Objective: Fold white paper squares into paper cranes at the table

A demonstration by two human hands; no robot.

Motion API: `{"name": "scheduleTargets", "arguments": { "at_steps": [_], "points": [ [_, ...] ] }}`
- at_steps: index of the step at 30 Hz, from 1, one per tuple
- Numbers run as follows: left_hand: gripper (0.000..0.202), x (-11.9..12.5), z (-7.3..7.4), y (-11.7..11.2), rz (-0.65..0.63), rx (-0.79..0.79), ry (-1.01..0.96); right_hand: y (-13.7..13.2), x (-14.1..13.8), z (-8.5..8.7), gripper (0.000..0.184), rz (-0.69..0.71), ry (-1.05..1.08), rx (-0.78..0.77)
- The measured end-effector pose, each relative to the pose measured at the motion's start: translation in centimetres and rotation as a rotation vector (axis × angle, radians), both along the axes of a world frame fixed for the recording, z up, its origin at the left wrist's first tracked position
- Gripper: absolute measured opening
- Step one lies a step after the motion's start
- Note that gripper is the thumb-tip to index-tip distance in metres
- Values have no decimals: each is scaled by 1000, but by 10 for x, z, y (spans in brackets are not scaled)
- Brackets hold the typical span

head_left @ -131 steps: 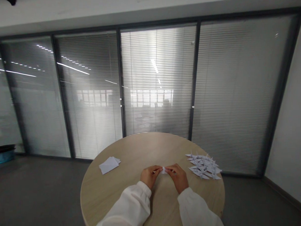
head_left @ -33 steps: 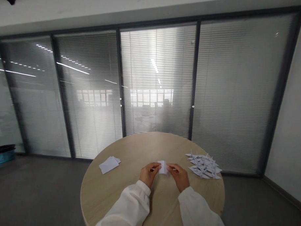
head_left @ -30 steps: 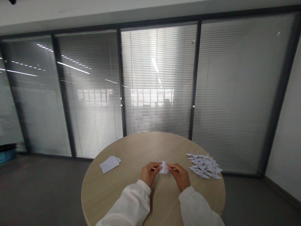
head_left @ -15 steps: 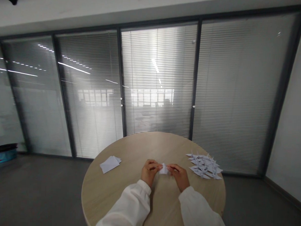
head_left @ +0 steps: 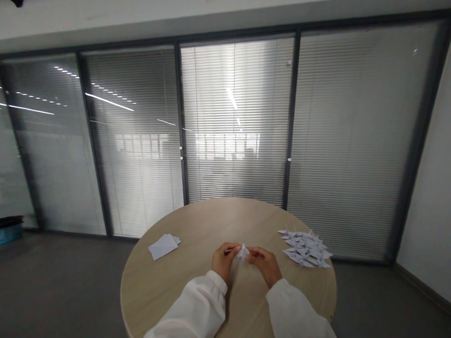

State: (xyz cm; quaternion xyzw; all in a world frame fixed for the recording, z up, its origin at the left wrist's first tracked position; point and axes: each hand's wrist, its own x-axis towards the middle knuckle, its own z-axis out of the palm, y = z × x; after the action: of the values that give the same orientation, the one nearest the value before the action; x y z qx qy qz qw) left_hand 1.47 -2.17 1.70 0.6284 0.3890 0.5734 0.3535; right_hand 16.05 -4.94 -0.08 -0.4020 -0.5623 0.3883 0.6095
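Over the middle of the round wooden table, my left hand and my right hand pinch a small folded white paper piece between their fingertips. The paper rises to a point and looks slightly lifted, though its lower edge is partly hidden by my fingers. Several finished white origami cranes lie in a loose pile to the right of my right hand. To the left, beyond my left hand, lies a small stack of white paper sheets. Both my white sleeves reach in from the near edge.
The table's round edge curves close around the paper and the cranes. Behind it stands a glass partition with internal blinds. Grey floor surrounds the table, and a teal bin stands at the far left by the partition.
The paper has gone from a flat folded strip to a smaller, pointed shape held higher between my fingertips. My hands have drawn slightly closer together.
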Motion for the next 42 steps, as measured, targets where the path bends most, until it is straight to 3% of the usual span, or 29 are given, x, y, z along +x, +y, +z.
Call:
{"name": "scheduleTargets", "arguments": {
  "at_steps": [6,12,23,35,42],
  "points": [
    [20,1,0,-4,58,73,118,1,2,-1,30,-110,-52,31],
    [20,5,-1,-7,24,53,142,-1,2,-1,36,-138,-98,44],
    [26,8,-6,-9,-125,-3,125,-3,-1,2,40,-58,16,-15],
    [29,7,-13,-2,-158,-32,90,2,-2,-5,32,50,132,-85],
    [31,8,-14,-3,-149,-74,136,3,-1,-4,31,2,149,-97]
  ]
}}
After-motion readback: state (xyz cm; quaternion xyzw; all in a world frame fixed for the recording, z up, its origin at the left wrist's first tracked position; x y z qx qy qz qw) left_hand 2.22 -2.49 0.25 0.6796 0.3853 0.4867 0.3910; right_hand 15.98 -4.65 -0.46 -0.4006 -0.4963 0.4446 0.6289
